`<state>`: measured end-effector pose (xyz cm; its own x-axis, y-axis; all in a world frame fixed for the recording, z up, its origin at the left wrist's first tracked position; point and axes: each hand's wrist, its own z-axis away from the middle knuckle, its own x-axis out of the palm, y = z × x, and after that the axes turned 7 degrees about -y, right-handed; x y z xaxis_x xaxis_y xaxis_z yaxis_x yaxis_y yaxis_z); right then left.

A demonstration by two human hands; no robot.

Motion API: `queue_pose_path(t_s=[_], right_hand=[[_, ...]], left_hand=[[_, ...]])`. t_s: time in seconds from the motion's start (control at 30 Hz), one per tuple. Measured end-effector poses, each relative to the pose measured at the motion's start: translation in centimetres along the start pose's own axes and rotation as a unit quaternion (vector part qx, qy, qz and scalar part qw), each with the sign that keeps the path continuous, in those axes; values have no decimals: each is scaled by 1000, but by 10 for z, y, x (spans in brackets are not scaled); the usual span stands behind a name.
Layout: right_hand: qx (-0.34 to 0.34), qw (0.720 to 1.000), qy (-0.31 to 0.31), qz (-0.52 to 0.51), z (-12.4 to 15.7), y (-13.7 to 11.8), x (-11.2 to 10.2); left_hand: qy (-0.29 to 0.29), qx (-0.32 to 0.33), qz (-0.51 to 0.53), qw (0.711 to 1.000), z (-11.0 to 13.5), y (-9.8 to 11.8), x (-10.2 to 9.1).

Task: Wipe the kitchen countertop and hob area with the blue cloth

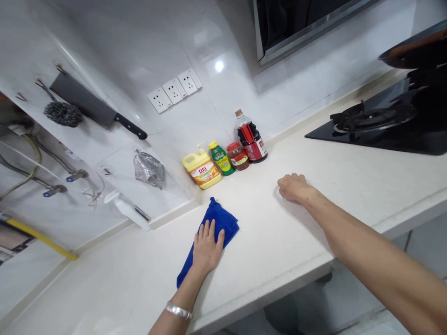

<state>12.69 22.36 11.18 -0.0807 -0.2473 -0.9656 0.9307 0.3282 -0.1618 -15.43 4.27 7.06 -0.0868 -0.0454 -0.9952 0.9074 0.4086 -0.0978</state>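
The right forearm [370, 265] lies nearest the camera, entering from four o'clock, with twelve at the top of the view. It ends in the right hand [295, 187], its fingers curled in toward the palm; whether anything is inside, I cannot tell. A silver bracelet [179, 310] circles the other wrist, and the left hand [206, 249] beyond it lies flat, fingers slightly fanned and thumb apart, on a blue cloth [226, 224].

The cloth spreads beneath that palm on the white counter [115, 284], its long axis running from seven o'clock to one. The left hand is the nearer, touching it; from the right hand it lies apart, toward eight o'clock.

Outward from the left hand, a yellow bottle [203, 171] stands at twelve, then a green bottle [222, 160], a red-lidded jar [239, 157] and a dark sauce bottle [252, 142] in a row toward one. The black stove [370, 137] sits at two, well apart. A cleaver [87, 102] hangs toward half past ten.
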Motion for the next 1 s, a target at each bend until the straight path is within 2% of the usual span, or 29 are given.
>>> queue_pose_path(t_s=[0.2,0.6,0.77,0.9,1.0], right_hand=[[-1,1000,2,-4,0,0,0],[2,1000,4,-7,-4,0,1],[4,1000,-2,-14,-4,-1,0],[3,1000,-15,-26,0,-3,-3],[-4,999,-16,-35,4,-2,-5]], left_hand=[[-9,87,7,996,30,9,-1],[-28,259,16,965,89,34,-11],[-18,288,16,957,93,37,-12],[-27,274,20,961,89,43,-11],[-27,265,29,963,84,56,-11]])
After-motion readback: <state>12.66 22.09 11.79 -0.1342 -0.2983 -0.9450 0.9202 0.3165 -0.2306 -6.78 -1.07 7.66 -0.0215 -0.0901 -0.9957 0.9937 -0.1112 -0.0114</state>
